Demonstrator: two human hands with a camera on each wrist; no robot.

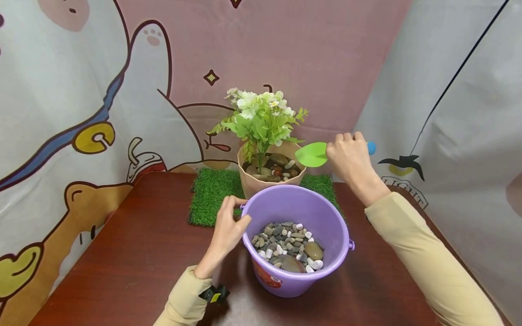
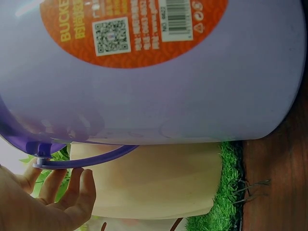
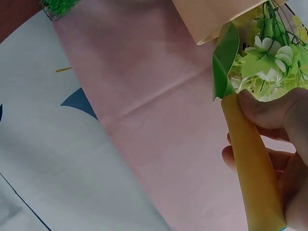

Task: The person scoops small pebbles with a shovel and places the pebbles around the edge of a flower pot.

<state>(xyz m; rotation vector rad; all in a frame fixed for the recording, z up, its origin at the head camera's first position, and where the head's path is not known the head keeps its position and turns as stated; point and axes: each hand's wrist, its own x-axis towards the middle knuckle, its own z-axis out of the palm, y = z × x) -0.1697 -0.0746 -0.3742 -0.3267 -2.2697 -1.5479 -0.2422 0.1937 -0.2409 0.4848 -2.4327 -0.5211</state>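
In the head view a purple bucket (image 1: 293,199) stands upright on the table, with grey, brown and white stones (image 1: 285,242) at its bottom. My left hand (image 1: 229,228) holds the bucket's left rim by the handle joint; in the left wrist view its fingers lie at the purple handle (image 2: 96,159). Raised to the right of a beige flower pot (image 1: 250,183), my right hand (image 1: 348,156) grips a small trowel by its yellow handle (image 3: 250,159). The trowel's green blade (image 1: 311,155) points left, beside the pot's rim. White-flowered greenery (image 1: 263,117) rises from stones in the pot.
Behind the bucket, the pot stands on a green artificial grass mat (image 1: 210,199). Under everything is a reddish-brown wooden table (image 1: 134,253). A printed cloth (image 1: 310,54) hangs close behind the table and along its sides.
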